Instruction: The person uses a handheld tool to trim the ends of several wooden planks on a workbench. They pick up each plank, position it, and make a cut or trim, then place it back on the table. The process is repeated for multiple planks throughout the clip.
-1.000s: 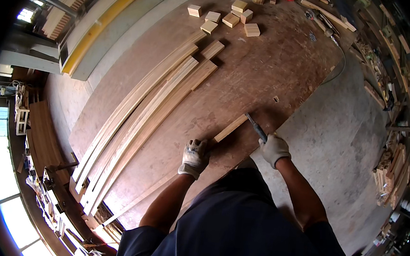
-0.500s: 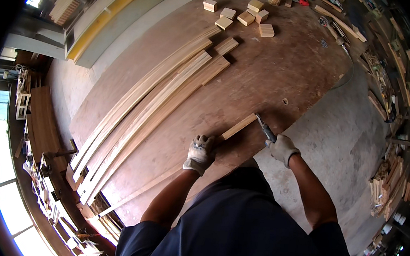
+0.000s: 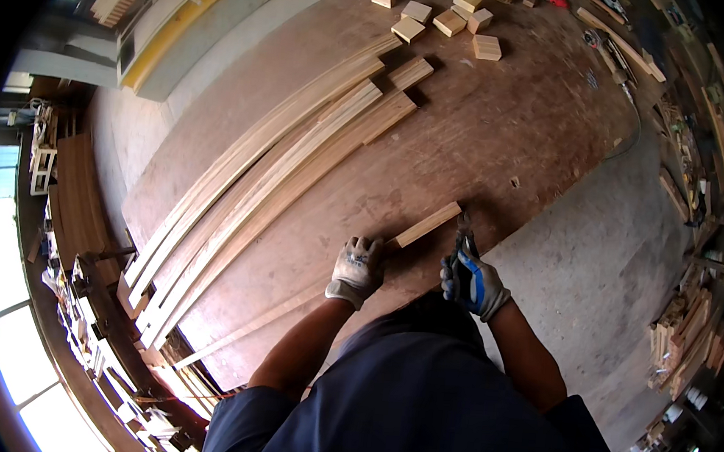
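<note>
A long narrow wooden strip [image 3: 428,224] lies across the brown tabletop, its far end pointing up and right. My left hand [image 3: 358,268], in a pale work glove, is closed over the strip partway along its length. In my gloved right hand [image 3: 478,288] is a pair of dark pliers [image 3: 464,234], its handles partly hidden by the fingers. The jaws point away from me, close beside the strip's far end; whether they touch it I cannot tell.
Several long boards [image 3: 264,167] lie side by side left of the strip. Small wooden blocks [image 3: 448,23] are scattered at the far edge. A corded power tool [image 3: 606,58] rests at the far right. Scrap wood [image 3: 677,327] is piled beyond the concrete floor [image 3: 580,260].
My right hand has turned over and moved left and down with the pliers, whose jaws now point more straight ahead. My left hand stays on the strip. The whole view has shifted slightly.
</note>
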Motion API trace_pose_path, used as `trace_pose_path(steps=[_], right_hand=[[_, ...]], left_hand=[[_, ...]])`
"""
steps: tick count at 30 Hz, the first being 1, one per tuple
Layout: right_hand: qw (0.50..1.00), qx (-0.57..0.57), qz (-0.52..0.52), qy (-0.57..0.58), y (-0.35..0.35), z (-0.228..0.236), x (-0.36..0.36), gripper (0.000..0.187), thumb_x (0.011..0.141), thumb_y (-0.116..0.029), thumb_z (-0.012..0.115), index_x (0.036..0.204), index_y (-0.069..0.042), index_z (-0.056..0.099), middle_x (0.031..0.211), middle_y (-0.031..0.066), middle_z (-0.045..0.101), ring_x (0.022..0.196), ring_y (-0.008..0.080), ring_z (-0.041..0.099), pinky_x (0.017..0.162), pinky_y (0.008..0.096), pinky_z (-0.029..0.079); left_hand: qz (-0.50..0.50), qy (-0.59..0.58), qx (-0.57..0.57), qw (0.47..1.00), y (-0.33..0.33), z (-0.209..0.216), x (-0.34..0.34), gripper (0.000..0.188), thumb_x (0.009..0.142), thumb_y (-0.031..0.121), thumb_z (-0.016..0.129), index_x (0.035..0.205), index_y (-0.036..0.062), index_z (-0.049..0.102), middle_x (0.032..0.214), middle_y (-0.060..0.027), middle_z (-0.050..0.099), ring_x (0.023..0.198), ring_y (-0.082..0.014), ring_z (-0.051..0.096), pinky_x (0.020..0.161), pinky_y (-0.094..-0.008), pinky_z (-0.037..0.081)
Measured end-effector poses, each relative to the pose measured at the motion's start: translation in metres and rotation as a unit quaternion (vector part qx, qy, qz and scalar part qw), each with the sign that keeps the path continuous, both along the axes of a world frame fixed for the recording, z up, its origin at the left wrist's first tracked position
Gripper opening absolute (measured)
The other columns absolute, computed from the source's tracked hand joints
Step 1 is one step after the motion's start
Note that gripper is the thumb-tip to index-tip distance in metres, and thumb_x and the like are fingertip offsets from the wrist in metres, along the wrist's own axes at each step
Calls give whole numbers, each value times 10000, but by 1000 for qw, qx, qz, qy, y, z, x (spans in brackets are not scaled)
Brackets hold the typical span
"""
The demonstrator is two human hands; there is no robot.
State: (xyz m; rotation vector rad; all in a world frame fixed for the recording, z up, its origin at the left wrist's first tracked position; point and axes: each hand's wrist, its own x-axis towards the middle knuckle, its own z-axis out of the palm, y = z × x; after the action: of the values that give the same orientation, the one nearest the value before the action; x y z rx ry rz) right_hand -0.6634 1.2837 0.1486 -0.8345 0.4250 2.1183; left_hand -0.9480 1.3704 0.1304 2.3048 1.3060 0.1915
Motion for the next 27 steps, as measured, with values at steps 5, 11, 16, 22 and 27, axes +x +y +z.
trace_pose_path(steps=[5,11,16,22,27], right_hand=[[987,51,16,-152,-3,5,23,441,1047,-408,558,1180,9,614,1014,146,710,892,293,716,775,434,592],[945,10,108,-309,-16,16,74,401,1052,-370,561,1151,13,624,1040,193,725,954,345,746,795,461,625],[836,-54,220,-499,-32,8,73,357,1035,-306,563,1143,31,614,966,173,735,819,336,757,686,448,633],[877,-49,55,-475,-66,-4,86,367,1019,-289,581,1103,65,625,953,179,729,845,307,754,712,421,632],[792,-45,103,-600,-145,-63,100,312,1000,-256,643,939,45,705,753,135,716,637,244,705,553,401,543]], left_hand=[[-1,2,11,1000,-2,0,-1,382,826,188,701,1187,85,634,1023,-179,649,978,-397,602,833,-522,509],[14,-16,16,1000,0,-2,-1,345,822,232,739,1126,92,660,1034,-175,659,989,-403,612,860,-520,504],[42,-57,28,997,-15,-3,-33,391,847,256,738,1189,85,653,1117,-170,664,1063,-403,606,894,-515,506],[115,-41,40,992,-69,14,-146,294,885,215,727,1169,146,697,1184,-130,657,1099,-382,585,956,-501,482],[183,79,41,979,-133,11,-271,174,877,188,720,1039,135,754,1259,-156,636,1172,-400,541,1041,-536,404]])
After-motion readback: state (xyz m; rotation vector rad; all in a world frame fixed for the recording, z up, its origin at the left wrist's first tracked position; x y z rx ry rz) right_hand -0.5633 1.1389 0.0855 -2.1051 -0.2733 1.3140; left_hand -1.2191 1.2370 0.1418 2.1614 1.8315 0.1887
